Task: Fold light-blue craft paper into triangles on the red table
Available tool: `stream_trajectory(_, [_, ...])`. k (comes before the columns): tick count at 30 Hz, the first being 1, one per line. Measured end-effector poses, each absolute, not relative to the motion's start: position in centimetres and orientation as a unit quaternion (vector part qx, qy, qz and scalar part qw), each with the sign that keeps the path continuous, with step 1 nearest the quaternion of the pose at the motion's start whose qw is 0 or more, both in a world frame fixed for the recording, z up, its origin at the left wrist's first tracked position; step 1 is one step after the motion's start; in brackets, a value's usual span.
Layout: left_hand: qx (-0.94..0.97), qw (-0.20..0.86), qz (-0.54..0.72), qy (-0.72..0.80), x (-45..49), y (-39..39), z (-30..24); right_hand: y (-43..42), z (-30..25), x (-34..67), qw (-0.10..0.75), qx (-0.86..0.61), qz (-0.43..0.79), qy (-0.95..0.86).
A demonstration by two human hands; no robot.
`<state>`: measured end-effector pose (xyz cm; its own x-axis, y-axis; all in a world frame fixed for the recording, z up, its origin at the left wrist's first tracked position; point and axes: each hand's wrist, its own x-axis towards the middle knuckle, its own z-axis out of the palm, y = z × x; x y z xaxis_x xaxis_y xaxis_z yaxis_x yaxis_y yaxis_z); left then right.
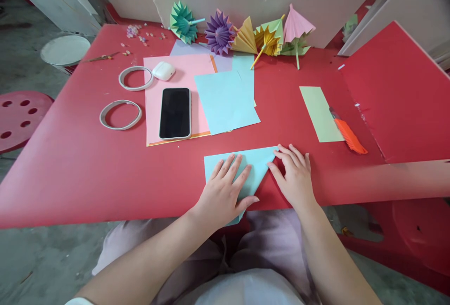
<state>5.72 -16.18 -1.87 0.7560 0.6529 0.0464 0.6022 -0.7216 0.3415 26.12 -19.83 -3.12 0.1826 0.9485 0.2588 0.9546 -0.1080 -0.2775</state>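
Note:
A sheet of light blue paper (258, 165), folded over on a slant, lies at the front edge of the red table, its lower part jutting past that edge. My left hand (227, 185) rests flat on it with fingers spread and holds nothing. At the paper's right corner, my right hand (293, 174) grips the edge between thumb and forefinger, its other fingers loosely apart. The underside of the fold is hidden. Just beyond lies a square light blue sheet (227, 101).
A phone (175, 114) and a white earbud case (163, 70) lie on pink paper (153, 108). Left are two tape rolls (121, 127). Folded paper umbrellas (220, 33) line the back. An orange utility knife (349, 136) overlaps a pale green strip (316, 113).

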Motion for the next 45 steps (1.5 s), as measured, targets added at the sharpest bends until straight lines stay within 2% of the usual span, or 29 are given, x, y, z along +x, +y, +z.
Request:
stream_trajectory(30, [0.934,0.187,0.062,0.298,6.2,-13.2,-1.4,-18.1,-3.7,27.8,0.245,-0.734,0.001,-0.634])
stream_trajectory(45, [0.937,0.175,0.065,0.295,6.1,-13.2,-1.6,-18.2,-3.5,27.6,0.229,-0.74,0.006,-0.633])
